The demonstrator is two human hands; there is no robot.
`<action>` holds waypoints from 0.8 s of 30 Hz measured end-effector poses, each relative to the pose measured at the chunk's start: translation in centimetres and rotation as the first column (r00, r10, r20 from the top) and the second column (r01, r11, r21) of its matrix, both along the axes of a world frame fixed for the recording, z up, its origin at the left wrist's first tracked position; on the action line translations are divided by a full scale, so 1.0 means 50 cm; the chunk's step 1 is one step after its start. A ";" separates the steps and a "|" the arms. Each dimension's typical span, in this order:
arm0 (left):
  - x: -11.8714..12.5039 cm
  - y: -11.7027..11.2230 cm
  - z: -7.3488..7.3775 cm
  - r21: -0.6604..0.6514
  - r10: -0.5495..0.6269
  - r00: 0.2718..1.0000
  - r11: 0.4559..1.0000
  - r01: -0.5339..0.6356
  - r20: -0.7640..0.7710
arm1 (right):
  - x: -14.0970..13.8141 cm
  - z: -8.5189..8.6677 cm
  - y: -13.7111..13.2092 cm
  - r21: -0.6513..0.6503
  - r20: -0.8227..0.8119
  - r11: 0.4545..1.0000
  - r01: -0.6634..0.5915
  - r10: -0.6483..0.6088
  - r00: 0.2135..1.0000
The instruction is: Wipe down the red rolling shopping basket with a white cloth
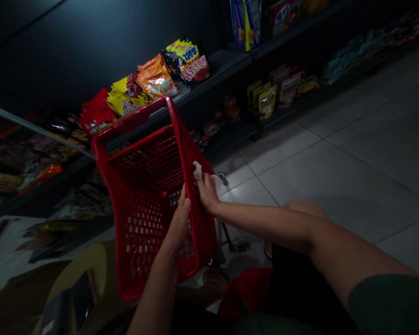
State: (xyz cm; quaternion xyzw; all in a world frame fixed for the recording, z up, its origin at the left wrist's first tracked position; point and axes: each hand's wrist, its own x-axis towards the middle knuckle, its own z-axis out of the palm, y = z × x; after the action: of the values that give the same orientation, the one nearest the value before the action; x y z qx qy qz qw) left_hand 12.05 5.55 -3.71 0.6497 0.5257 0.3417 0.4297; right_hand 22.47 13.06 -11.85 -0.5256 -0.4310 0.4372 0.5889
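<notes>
Left hand [179, 219] clamps the tilted red shopping basket [143, 232] by its side wall. Right hand [207, 191] pinches white wipe [197, 170] on the rim just above. Snack packets [157, 79] fill shelves [226, 60] beyond; tiled floor [335, 177] below.

The red basket [143, 186] is roomy inside, with only its mesh walls to stop my fingers. Its right wall stands between my left hand [179, 218] and my right hand [206, 190], which presses a white cloth [197, 170] on the rim. Right of the basket the tiled floor [335, 163] lies open. Behind the basket a shelf of snack packets [157, 79] bars the way. Near its right lower corner stands a thin metal leg [230, 235]. Left of the basket it is dim, with clutter, I think.
</notes>
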 end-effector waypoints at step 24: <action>-0.002 0.014 -0.002 -0.012 0.036 0.999 0.999 -0.037 -0.008 | 0.034 -0.106 0.022 -0.281 -0.137 0.956 -0.085 0.047 0.989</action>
State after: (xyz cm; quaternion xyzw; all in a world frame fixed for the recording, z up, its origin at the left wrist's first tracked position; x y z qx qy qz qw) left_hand 11.96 6.23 -3.83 0.6386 0.5413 0.3436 0.4254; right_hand 24.16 14.17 -17.16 -0.5612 -0.3415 0.5475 0.5184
